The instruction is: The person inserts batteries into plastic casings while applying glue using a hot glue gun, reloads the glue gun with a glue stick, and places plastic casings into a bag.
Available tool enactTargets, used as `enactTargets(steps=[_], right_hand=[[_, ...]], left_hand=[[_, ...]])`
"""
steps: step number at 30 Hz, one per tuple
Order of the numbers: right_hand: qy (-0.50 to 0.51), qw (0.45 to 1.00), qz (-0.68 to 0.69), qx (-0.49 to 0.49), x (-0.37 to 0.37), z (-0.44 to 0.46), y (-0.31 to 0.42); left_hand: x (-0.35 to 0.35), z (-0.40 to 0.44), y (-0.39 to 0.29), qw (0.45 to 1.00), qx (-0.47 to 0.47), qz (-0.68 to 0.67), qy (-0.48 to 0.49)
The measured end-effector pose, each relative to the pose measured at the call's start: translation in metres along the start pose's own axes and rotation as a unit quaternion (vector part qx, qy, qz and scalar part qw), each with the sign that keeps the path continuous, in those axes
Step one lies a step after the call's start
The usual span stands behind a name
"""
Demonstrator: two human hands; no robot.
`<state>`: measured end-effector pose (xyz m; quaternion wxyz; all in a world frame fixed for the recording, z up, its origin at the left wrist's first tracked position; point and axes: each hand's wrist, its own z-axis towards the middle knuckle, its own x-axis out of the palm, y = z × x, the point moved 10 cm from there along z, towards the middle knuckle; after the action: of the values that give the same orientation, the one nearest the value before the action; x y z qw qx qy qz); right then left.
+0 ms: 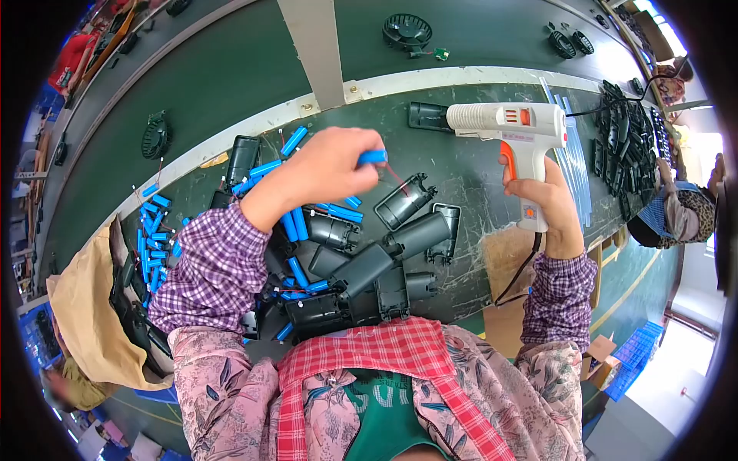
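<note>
Between the fingers of my left hand is a blue cylindrical battery cell with a thin red wire trailing from it. Below and right of that hand lies an open black plastic housing half. My right hand is wrapped round the grip of a white hot glue gun, a finger at its orange trigger. The gun points left, its tip hidden at a black housing piece. More blue cells and black housings lie beneath and around my left forearm.
Clear glue sticks and a heap of black plastic parts lie to the right. A brown paper-lined container stands at left. Black fan-like parts sit on the green conveyor behind a metal post. Another person is at far right.
</note>
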<state>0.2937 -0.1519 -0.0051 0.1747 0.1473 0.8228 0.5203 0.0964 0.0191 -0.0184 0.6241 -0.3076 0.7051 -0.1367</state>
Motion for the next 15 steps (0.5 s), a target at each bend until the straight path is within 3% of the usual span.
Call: enactTargets(steps=[2,3,5,6,10,12,15], right_hand=[[0.006,1.000,0.003,-0.008,0.001,-0.001,0.002],[0.007,1.000,0.002,-0.014,-0.001,0.001,-0.001],[0.040,0.998,0.046,-0.028,0.007,0.003,0.000],[0.041,0.998,0.048,-0.028,0.009,0.004,0.000],[0.037,0.994,0.083,-0.061,0.005,0.005,0.005],[0.037,0.993,0.088,-0.063,0.001,0.003,0.006],[0.025,0.995,0.076,-0.061,-0.004,-0.001,0.008]], left_hand=[[-0.003,0.001,0.010,0.988,-0.045,-0.147,-0.015],[0.006,0.004,0.013,0.988,-0.044,-0.144,-0.020],[0.013,0.003,0.005,0.994,0.016,0.047,-0.101],[0.015,0.005,0.004,0.991,-0.017,0.100,-0.083],[0.011,0.015,0.003,0.989,-0.028,0.110,-0.096],[-0.001,0.021,-0.008,0.990,0.029,0.026,-0.135],[-0.026,0.045,-0.022,0.984,0.063,0.004,-0.167]])
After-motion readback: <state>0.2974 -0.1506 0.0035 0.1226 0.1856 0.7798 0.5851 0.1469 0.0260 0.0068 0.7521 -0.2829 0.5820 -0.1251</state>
